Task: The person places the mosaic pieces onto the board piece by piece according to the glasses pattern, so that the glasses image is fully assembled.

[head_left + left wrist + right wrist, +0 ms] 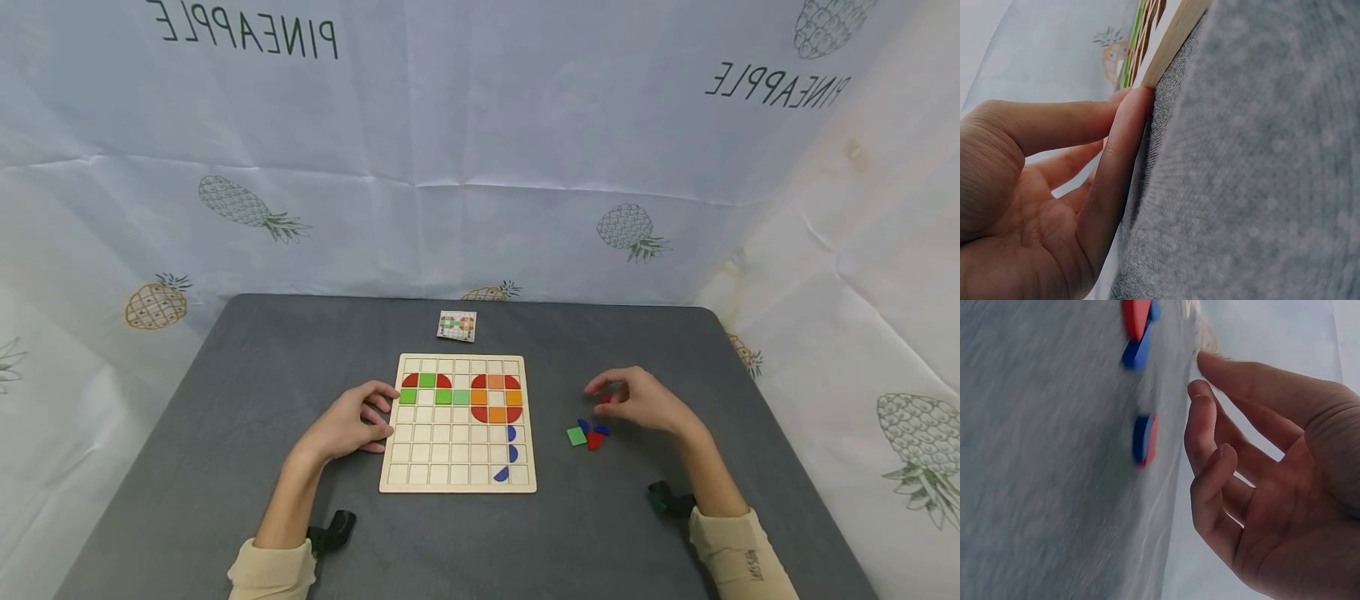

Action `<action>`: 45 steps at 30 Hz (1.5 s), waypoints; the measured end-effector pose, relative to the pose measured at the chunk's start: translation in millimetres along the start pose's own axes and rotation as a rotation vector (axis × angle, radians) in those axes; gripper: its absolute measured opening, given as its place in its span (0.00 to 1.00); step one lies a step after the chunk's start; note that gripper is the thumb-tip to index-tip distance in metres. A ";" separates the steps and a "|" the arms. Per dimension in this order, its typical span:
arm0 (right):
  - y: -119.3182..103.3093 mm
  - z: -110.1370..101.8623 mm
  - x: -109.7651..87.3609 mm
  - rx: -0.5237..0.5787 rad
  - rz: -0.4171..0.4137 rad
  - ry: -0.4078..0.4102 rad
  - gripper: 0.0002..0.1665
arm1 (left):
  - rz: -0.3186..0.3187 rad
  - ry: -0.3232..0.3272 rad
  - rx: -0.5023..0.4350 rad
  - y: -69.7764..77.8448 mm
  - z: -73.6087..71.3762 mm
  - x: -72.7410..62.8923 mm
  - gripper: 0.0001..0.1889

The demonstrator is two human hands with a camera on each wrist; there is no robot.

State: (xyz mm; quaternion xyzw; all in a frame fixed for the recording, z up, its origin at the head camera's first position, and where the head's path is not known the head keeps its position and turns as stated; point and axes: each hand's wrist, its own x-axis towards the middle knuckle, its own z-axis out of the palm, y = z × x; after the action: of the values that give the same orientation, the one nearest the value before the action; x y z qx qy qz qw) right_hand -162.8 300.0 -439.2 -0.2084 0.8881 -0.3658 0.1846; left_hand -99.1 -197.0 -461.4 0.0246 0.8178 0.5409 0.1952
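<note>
My left hand (351, 423) rests its fingertips against the left edge of a wooden grid board (442, 454). The left wrist view shows thumb and finger touching the board's edge (1175, 40). Red, green and orange pieces fill cells in its upper rows, and three blue pieces (513, 454) sit down its right side. My right hand (641, 400) hovers right of the board with loosely bent fingers and nothing between them. Beneath it lies a red piece (607, 400), partly hidden. Close by are a green square (576, 436), a red piece (595, 440) and blue pieces (602, 431).
Behind the board lies a small pattern card (457, 326). The grey table (300, 333) meets a pineapple-printed cloth (450, 125) at the back and sides. A black wrist device (333, 532) shows by the left sleeve, another (670, 500) by the right.
</note>
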 end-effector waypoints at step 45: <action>28.5 -14.5 -5.1 -0.002 -0.058 0.026 0.20 | -0.002 0.003 -0.013 0.0 -0.8 0.2 0.30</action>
State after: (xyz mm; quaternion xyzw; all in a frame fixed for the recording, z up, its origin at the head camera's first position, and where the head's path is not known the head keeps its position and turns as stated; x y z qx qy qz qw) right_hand -172.1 329.3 -449.4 -0.2294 0.8843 -0.3729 0.1621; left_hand -99.6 -197.7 -461.1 0.0219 0.8145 0.5461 0.1947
